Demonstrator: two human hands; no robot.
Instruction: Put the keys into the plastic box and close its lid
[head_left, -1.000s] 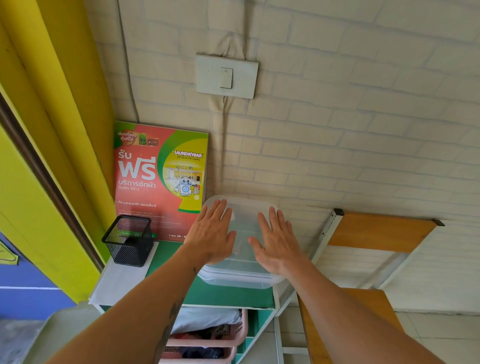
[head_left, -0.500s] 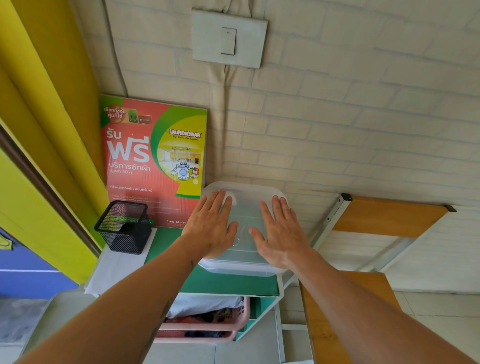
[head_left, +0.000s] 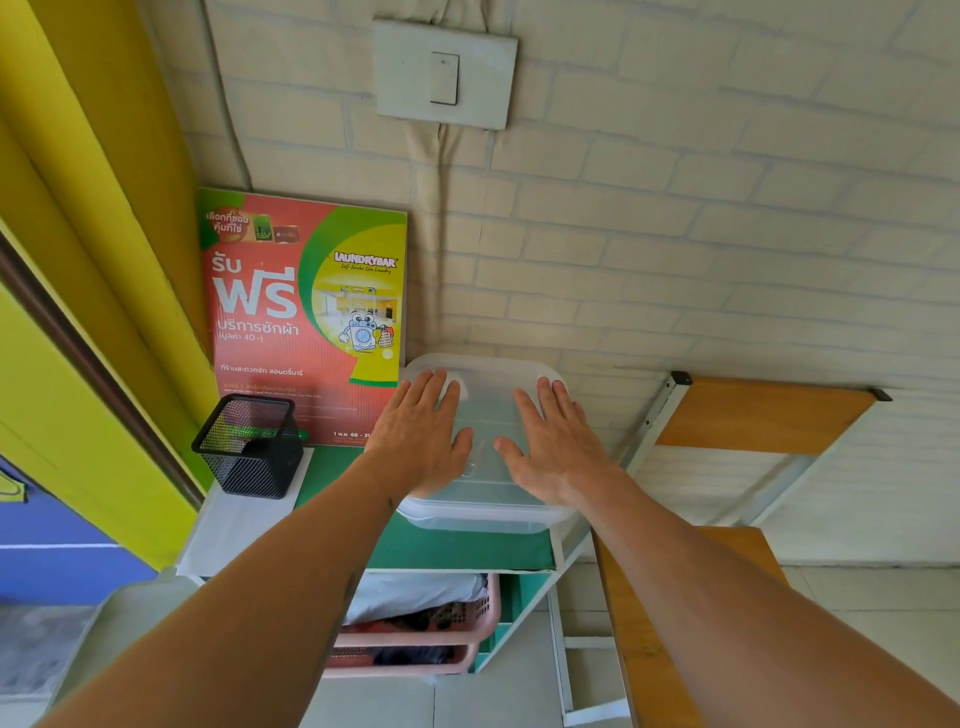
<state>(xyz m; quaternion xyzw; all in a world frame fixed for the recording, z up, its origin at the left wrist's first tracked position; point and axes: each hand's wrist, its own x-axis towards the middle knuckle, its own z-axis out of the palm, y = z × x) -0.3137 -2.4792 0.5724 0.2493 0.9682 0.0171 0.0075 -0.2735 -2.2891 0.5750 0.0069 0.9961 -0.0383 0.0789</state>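
Red-green poster (head_left: 306, 317) left of plastic box (head_left: 485, 512): reads "LAUNDRYBAR", "Self-Service Coin Laundry", large Thai lettering, "40.-".

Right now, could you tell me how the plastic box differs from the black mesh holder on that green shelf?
The plastic box is translucent, wide and shallow; the black mesh holder is opaque, narrow and taller. The box has its lid on, with the left hand and right hand flat on it; the holder is open-topped and untouched. The box sits right of the red poster, the holder left in front. Both rest on the shelf top.

Left hand (head_left: 418, 434) and right hand (head_left: 556, 447) flat, fingers spread, on lid (head_left: 485, 415) of plastic box (head_left: 483, 519); green shelf (head_left: 447, 548) beneath.
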